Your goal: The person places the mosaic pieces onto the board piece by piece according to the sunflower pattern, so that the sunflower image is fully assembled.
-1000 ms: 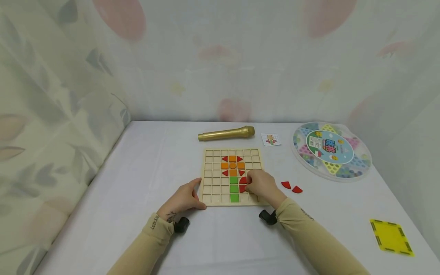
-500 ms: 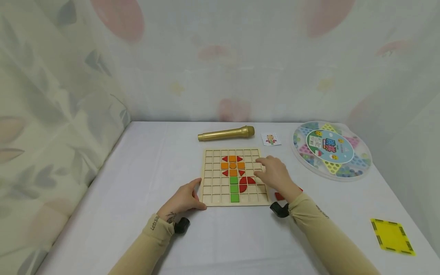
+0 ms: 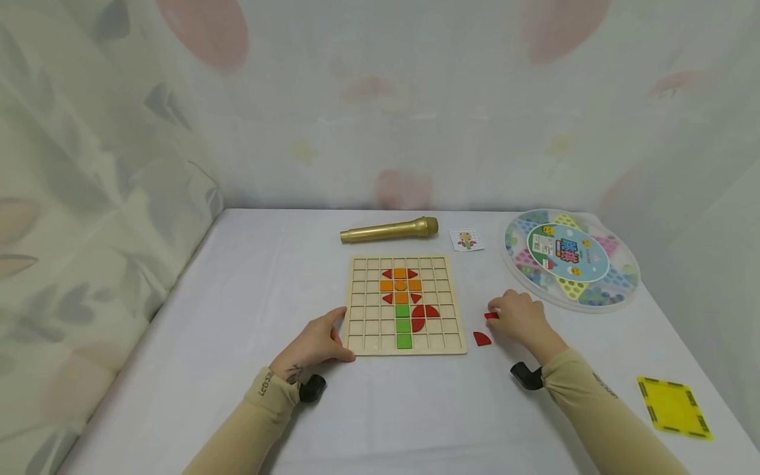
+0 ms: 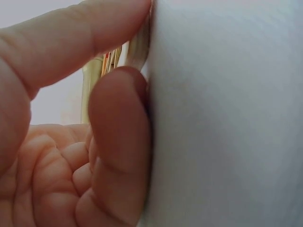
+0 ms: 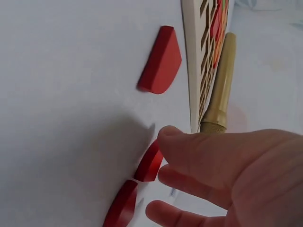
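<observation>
The wooden grid board [image 3: 371, 326] lies flat on the table, with red, orange and green pieces set in several of its squares. My left hand [image 3: 315, 341] holds its near left corner, thumb at the front edge and fingers along the left side; the left wrist view shows some of those fingers bent against the tabletop. To the right of the board, my right hand [image 3: 524, 321] is low over loose red quarter-circle pieces. Its thumb and fingertips are right at one red piece [image 5: 149, 163]. Another red piece [image 5: 120, 205] lies beside it, and a third red piece [image 5: 162, 61] sits nearer the board.
Behind the board lie a gold microphone [image 3: 388, 231] and a small pattern card [image 3: 466, 240]. A round clear game case [image 3: 570, 260] rests at the back right. A yellow square frame tile [image 3: 675, 407] lies at the front right.
My right hand has let go of a red quarter-circle piece on the board and moved right to the loose red pieces, which have shifted. The left hand stays at the board's corner.
</observation>
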The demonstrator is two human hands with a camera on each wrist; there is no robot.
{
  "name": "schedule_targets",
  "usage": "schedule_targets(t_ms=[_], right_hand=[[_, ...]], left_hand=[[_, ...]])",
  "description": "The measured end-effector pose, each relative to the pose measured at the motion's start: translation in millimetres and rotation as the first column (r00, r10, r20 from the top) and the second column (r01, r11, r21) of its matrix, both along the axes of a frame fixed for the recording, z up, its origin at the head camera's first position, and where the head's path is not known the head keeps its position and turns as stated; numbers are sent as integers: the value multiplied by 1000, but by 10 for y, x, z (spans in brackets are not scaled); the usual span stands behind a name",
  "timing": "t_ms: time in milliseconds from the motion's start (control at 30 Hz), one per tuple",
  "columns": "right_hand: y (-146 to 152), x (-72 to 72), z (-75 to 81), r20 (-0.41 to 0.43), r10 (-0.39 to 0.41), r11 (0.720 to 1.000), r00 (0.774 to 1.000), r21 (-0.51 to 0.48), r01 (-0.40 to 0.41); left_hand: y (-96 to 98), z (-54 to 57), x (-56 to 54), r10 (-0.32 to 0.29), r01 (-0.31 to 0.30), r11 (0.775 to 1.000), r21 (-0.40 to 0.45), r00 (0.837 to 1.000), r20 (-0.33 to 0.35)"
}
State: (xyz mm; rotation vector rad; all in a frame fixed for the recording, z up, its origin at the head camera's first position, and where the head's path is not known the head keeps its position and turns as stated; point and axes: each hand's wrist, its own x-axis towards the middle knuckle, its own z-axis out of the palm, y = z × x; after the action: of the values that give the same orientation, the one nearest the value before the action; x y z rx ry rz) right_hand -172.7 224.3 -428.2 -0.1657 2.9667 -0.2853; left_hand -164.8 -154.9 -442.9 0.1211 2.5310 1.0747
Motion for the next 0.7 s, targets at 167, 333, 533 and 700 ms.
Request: schedule_targets(t_ms=[167, 333, 533, 700], right_hand=[[11, 26, -34, 5, 16, 1000, 1000, 11, -16], [11, 9, -71, 3, 24, 999, 1000, -41, -23], [0, -22, -69, 23, -1, 993, 1000, -117, 4], [-45, -68, -40, 20, -4, 969, 1000, -249, 9]], left_hand=[[4, 8, 2, 7, -7, 1000, -2, 1000, 2], [10, 10, 13, 17, -17, 1000, 5, 1000, 9], [5, -3, 17, 21, -21, 1000, 22, 1000, 9], [5, -4, 10, 16, -17, 999, 31, 1000, 8]])
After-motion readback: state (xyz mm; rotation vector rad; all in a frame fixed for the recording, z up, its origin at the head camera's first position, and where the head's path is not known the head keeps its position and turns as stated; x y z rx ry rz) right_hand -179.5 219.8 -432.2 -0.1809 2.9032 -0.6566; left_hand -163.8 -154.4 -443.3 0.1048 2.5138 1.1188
